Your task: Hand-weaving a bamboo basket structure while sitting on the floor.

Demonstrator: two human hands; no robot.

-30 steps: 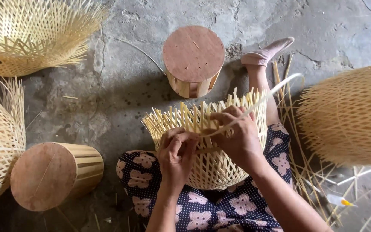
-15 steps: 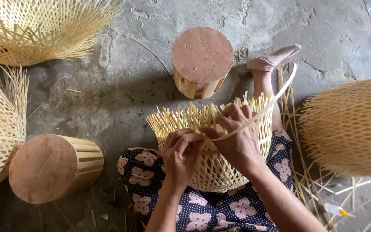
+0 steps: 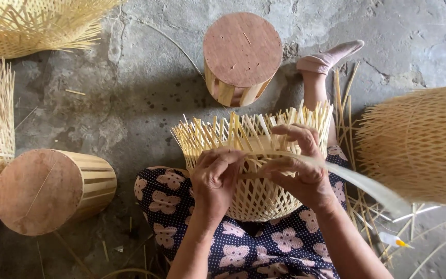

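**A:** Where is the half-woven bamboo basket (image 3: 254, 170) being held?

**B:** It is being supported on the lap, just below the centre of the view, with its open rim of loose upright slats being pointed toward 12 o'clock. It is being rested against the dark flower-print trousers (image 3: 280, 248).

**A:** How is the left hand (image 3: 215, 178) being positioned?

**B:** It is being pressed against the basket wall at about 9 o'clock from the basket's middle. The fingers are being curled together, and a thin slat is being pinched at the fingertips.

**A:** And the right hand (image 3: 300, 165)?

**B:** It is being laid over the rim at about 3 o'clock from the basket's middle. The fingers are being spread partly, and a long flat bamboo strip (image 3: 367, 186) is being gripped between thumb and fingers. The strip is being trailed out toward 4 o'clock and is being blurred by motion.

**A:** What is being shown around the work?

**B:** A round wooden mould (image 3: 241, 54) is being stood at 12 o'clock, near the basket but apart from it. A second wooden mould (image 3: 52, 188) is being laid on its side at 9 o'clock. A finished woven shade (image 3: 419, 144) is being rested at 3 o'clock, and unfinished woven pieces (image 3: 32, 23) are being kept at 10 and 11 o'clock. A socked foot (image 3: 326, 59) is being extended at 1 o'clock on the concrete floor (image 3: 130, 93).
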